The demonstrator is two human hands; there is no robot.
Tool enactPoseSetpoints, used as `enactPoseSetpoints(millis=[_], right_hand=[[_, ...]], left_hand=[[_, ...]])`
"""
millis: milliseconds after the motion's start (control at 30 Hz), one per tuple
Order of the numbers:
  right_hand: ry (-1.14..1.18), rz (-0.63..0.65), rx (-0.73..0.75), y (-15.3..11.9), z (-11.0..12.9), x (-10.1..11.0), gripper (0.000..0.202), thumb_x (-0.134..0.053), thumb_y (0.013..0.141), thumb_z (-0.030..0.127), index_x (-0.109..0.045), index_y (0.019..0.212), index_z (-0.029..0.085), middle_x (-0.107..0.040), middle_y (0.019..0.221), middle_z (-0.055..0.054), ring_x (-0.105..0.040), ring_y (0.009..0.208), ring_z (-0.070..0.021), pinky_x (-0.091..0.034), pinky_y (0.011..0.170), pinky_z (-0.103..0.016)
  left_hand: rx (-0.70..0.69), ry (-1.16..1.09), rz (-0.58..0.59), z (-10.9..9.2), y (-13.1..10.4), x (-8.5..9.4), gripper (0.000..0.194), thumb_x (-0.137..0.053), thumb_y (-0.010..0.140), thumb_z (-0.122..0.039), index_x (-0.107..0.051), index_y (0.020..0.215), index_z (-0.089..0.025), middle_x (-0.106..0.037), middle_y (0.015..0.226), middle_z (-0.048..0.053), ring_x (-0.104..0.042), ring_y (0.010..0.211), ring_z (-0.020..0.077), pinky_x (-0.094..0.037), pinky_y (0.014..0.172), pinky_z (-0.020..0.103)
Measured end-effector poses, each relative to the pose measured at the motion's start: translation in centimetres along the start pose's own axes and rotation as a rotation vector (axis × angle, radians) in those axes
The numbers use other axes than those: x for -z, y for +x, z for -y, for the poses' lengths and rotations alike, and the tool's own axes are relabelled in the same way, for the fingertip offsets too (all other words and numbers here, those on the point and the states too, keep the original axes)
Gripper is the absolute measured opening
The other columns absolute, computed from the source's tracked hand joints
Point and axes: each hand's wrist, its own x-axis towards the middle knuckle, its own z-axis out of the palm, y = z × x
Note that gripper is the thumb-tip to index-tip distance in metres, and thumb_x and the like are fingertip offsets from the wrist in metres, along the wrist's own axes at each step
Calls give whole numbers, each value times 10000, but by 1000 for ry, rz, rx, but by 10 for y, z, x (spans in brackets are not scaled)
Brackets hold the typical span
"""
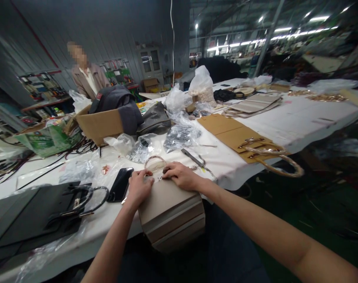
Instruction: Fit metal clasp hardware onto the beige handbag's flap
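Observation:
A beige bag panel (167, 202) lies over the table's front edge, on top of a stack of similar panels that hang down. A round braided handle (155, 158) stands at its far end. My left hand (140, 188) rests on the panel's left side, thumb and fingers bent together near the handle. My right hand (180, 175) lies across from it, fingers curled down at the handle's base. What the fingertips of either hand hold is too small to see. Several tiny dark pieces (159, 179) lie on the panel between the hands.
A black phone (120, 184) lies left of the panels, beside dark bag panels with handles (34, 220). Grey pliers (193, 158) and tan bag panels (234, 135) are to the right. Beyond are plastic bags (183, 135) and a cardboard box (101, 125). A person (89, 78) stands behind.

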Motion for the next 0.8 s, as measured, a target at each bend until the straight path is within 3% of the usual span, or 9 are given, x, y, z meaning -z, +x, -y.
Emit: enactPoseSetpoints(millis=[133, 300, 800], right_hand=[[-11, 1, 9, 1, 2, 2, 372, -620, 978, -7, -877, 1142, 206, -759, 1293, -94, -686, 1208, -273, -500, 1126, -445], [-20, -7, -3, 4, 2, 2, 287, -662, 1005, 18, -867, 1093, 200, -757, 1272, -81, -690, 1184, -253, -507, 1095, -407], [-4, -72, 6, 4, -3, -8, 291, -686, 965, -9, -851, 1066, 209, -759, 1224, -61, -679, 1204, -245, -481, 1087, -389]], left_hand=[[-42, -4, 108, 4, 5, 7, 517, -705, 877, -521, -751, 1324, -266, -529, 1406, 159, -501, 1412, 440, -394, 1261, 562], [-120, 27, 114, 9, 6, 8, 677, -785, 767, -592, -746, 1369, -283, -519, 1388, 159, -494, 1386, 459, -388, 1256, 580], [35, 111, 52, -5, 3, 4, 383, -617, 1006, -418, -774, 1352, -369, -547, 1526, 135, -552, 1422, 444, -470, 1203, 604]])
